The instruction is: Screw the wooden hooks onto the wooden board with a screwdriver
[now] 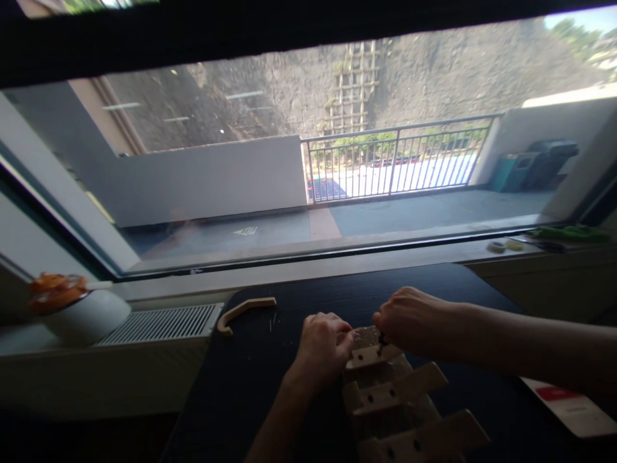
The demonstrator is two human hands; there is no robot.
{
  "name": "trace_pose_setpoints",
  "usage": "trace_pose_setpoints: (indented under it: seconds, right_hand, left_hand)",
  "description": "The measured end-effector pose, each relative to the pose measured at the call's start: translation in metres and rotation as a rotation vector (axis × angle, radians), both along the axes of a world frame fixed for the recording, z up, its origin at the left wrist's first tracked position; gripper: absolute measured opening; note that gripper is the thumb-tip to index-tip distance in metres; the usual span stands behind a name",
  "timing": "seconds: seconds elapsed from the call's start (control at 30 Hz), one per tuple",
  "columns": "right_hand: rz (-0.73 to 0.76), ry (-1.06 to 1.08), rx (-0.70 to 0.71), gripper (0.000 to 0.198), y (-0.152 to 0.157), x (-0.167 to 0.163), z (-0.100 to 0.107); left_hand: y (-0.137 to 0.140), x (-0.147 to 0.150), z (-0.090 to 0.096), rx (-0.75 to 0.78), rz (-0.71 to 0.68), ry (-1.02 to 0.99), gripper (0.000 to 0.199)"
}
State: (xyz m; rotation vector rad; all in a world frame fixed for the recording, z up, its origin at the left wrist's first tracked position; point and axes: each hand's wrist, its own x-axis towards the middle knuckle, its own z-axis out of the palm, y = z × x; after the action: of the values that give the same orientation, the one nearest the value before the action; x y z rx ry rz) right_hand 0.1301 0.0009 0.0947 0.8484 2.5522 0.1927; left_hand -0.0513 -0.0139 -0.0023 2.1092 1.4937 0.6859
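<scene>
A wooden assembly [366, 388] lies on the dark table, with clear plastic showing between its pieces. Several pale wooden crosspieces [402, 388] span it, with dark round holes or screw heads in them. My left hand [324, 344] is curled at the assembly's far left edge, its thumb and fingers gripping there. My right hand [403, 316] is closed around a small dark tool [382, 344], whose thin tip meets the farthest crosspiece [367, 357]. The tool's upper part is hidden in my fist, so its exact kind does not show.
On the dark table [260, 373] lie a bent wooden piece [245, 310] and some thin slivers or pins [272, 321]. A red-and-white card or booklet [571, 405] rests at right. Beyond are the windowsill, a white pot [89, 315] with an orange top, and tape rolls [496, 246].
</scene>
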Motion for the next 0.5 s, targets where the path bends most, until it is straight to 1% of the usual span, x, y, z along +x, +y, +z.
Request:
trace_pose_setpoints:
  seconds: [0.1,0.17,0.2,0.3,0.43,0.5]
  right_hand:
    - [0.005,0.013,-0.023,0.007,0.0,-0.004,0.0]
    - [0.004,0.018,-0.043,0.008,-0.001,-0.006,0.002]
    - [0.003,0.015,-0.051,0.009,-0.002,-0.007,0.003]
    - [0.007,0.007,-0.04,0.01,-0.003,-0.004,0.005]
    - [0.01,0.006,-0.005,0.009,-0.002,0.001,0.003]
    - [0.008,-0.013,-0.012,0.009,0.0,0.0,0.003]
  left_hand:
    - [-0.01,0.017,0.012,-0.034,-0.08,0.236,0.027]
    - [-0.011,0.028,0.013,-0.069,-0.122,0.333,0.026]
    - [-0.01,0.033,0.012,-0.097,-0.133,0.365,0.022]
    - [-0.005,0.04,0.007,-0.105,-0.135,0.397,0.011]
    - [0.0,0.041,0.001,-0.094,-0.124,0.411,0.013]
    - [0.003,0.041,-0.001,-0.108,-0.134,0.413,0.015]
